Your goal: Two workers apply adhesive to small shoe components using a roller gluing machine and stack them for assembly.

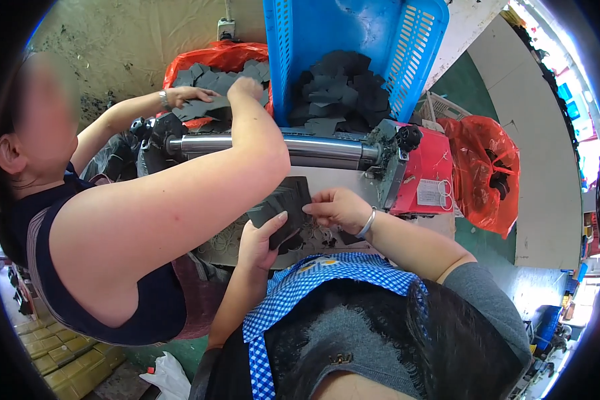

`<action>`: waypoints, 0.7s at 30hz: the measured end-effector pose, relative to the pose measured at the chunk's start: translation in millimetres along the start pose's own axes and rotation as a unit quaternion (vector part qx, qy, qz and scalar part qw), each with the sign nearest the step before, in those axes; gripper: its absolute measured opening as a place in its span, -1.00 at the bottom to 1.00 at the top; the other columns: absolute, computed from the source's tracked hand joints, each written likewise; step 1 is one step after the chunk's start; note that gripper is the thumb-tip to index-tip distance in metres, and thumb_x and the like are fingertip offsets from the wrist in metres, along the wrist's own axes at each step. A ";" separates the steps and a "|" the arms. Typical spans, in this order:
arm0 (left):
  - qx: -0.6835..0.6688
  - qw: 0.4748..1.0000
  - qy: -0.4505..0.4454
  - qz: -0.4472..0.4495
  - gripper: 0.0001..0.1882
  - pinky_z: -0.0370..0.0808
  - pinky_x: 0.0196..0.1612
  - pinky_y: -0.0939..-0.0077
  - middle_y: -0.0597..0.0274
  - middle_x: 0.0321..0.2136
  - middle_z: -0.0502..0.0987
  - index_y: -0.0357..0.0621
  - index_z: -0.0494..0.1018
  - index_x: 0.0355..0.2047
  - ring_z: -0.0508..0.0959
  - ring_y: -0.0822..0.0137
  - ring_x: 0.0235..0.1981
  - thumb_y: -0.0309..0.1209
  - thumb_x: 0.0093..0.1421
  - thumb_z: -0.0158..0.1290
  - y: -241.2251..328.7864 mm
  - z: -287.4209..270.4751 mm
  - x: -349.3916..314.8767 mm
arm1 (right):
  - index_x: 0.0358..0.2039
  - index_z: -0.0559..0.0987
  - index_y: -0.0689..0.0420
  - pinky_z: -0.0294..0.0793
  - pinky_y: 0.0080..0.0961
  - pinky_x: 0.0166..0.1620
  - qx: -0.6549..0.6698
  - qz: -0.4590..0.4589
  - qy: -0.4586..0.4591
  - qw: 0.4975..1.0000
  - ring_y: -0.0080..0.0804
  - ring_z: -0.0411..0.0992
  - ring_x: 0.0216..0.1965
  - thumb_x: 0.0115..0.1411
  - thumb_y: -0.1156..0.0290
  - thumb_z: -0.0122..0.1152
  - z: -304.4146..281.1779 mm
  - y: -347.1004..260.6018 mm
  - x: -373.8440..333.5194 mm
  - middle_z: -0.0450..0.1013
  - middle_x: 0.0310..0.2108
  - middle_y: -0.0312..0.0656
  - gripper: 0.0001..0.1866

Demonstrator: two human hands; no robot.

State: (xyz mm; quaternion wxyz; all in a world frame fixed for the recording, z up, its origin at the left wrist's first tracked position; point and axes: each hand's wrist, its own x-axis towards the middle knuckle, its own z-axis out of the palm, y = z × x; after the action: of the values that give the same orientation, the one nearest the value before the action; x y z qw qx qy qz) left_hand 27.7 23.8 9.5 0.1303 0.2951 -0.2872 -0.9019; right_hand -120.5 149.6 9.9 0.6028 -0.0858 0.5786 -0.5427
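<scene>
My left hand (259, 241) grips a fanned stack of thin dark grey sheet pieces (283, 207), its thumb lying on top. At the stack's right edge, the thumb and fingers of my right hand (340, 209) are pinched together on a piece; a silvery bangle circles that wrist. Both hands are in front of a machine with a shiny steel roller (313, 148). Past the roller stands a blue plastic crate (280, 60) with a heap of black and dark grey pieces (340, 93) inside. Whether the pieces are rubber, leather or something else I cannot tell.
A co-worker's bare arm (180, 193) reaches across from the left, over the roller. Their hands are at grey pieces (213, 80) in a red plastic bag (237, 50). Another red bag (490, 173) hangs right of the machine's red side (423, 163). Loose threads (223, 240) lie below the roller.
</scene>
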 end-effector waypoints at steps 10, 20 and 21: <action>0.044 0.999 0.006 0.020 -0.69 0.47 -0.21 0.43 0.11 -0.30 0.50 -0.35 0.41 -0.23 0.52 0.29 -0.32 -0.63 -0.05 0.12 -1.9 -2.8 1.5 | -0.45 0.49 0.23 0.28 -0.74 -0.66 0.147 -0.030 0.192 0.970 -0.57 0.42 -0.60 0.07 0.30 0.20 -26.9 -2.5 14.1 0.41 -0.59 -0.27 -0.77; 0.053 0.998 0.015 0.023 -0.69 0.46 -0.21 0.45 0.13 -0.31 0.50 -0.35 0.42 -0.24 0.51 0.31 -0.33 -0.64 -0.05 0.13 -5.0 -3.7 2.4 | -0.54 0.42 0.18 0.18 -0.76 -0.69 0.043 0.057 0.076 0.995 -0.64 0.26 -0.76 0.07 0.33 0.21 -6.7 1.5 1.7 0.35 -0.72 -0.30 -0.78; 0.053 0.998 0.016 0.023 -0.69 0.46 -0.21 0.45 0.13 -0.31 0.50 -0.35 0.42 -0.24 0.51 0.31 -0.33 -0.64 -0.05 0.13 -4.0 -3.8 1.8 | -0.54 0.42 0.18 0.18 -0.76 -0.69 0.043 0.057 0.076 0.995 -0.64 0.26 -0.76 0.07 0.33 0.21 -13.3 2.1 4.5 0.35 -0.72 -0.30 -0.78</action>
State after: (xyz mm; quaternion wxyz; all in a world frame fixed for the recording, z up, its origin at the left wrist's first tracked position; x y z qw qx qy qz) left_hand 28.3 24.6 3.8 0.1396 0.3090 -0.3388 -0.8776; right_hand -131.0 154.0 1.4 0.5905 0.0146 0.6030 -0.5362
